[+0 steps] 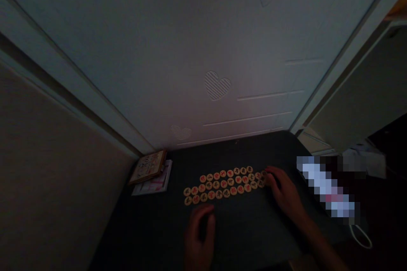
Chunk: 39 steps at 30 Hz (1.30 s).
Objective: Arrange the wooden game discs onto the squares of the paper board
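Note:
Several round wooden game discs (pixel 224 185) with red and black marks lie in three slanting rows on a dark table (pixel 244 228). My right hand (pixel 284 192) rests at the right end of the rows, its fingertips touching the last discs, fingers loosely curled. My left hand (pixel 199 230) lies on the table just below the left part of the rows, fingers bent downward, touching no disc. The light is very dim.
A wooden box (pixel 148 167) with a printed lid leans on a pale booklet (pixel 155 183) at the table's back left. A white door with heart shapes (pixel 217 84) stands behind. A blurred-out patch (pixel 327 188) and a white cable (pixel 361 237) lie at the right.

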Tool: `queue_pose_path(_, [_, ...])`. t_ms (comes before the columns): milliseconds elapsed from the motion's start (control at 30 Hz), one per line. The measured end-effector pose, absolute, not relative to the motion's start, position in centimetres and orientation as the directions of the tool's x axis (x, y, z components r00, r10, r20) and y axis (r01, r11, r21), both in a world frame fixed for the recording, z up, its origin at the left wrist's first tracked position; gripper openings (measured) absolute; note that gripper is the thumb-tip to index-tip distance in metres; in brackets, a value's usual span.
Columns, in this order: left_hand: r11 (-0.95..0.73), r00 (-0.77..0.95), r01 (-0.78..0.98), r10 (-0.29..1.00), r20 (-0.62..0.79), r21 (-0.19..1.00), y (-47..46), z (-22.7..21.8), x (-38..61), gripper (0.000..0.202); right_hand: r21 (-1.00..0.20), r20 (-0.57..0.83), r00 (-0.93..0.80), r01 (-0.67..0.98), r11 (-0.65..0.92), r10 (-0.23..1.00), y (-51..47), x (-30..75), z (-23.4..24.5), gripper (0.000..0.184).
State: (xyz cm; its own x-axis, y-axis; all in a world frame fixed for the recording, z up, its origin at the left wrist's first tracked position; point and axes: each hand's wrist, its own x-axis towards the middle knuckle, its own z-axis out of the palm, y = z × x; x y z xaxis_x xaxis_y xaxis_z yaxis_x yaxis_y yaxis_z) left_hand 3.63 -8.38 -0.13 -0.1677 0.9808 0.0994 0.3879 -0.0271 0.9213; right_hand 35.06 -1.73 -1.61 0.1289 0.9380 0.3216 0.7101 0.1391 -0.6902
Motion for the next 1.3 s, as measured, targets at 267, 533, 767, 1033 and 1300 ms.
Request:
queue_pose_path(267, [-0.004, -0.191, 0.844, 0.932, 0.308, 0.536, -5.4, -1.4, -2.2, 0.065, -0.624, 0.320, 0.076, 0.767, 0.150, 0.944, -5.4, 35.1, -3.6, 0.052])
queue_pose_path(533, [-0.043, -0.113, 0.906, 0.934, 0.339, 0.421, -5.9, -1.8, -1.6, 0.065, -0.565, 0.361, 0.074, 0.811, 0.155, 0.930, -5.1, 34.8, -4.3, 0.050])
queue_pose_path(767, [-0.034, -0.125, 0.905, 0.932, 0.341, 0.424, -5.7, -2.6, -2.1, 0.057, -0.579, 0.360, 0.085, 0.801, 0.151, 0.929, -5.5, 34.9, -4.0, 0.044])
queue_pose_path(1033, [-0.069, -0.105, 0.890, 0.931, 0.350, 0.451, -5.8, -2.4, -1.8, 0.055, -0.603, 0.355, 0.129, 0.788, 0.122, 0.926, -5.8, 35.1, -3.5, 0.043])
queue_pose_path(1300, [-0.046, -0.207, 0.765, 0.927, 0.313, 0.642, -5.9, -1.8, -2.7, 0.052, -0.696, 0.289, 0.220, 0.716, 0.047, 0.932, -5.9, 35.5, -2.9, 0.037])
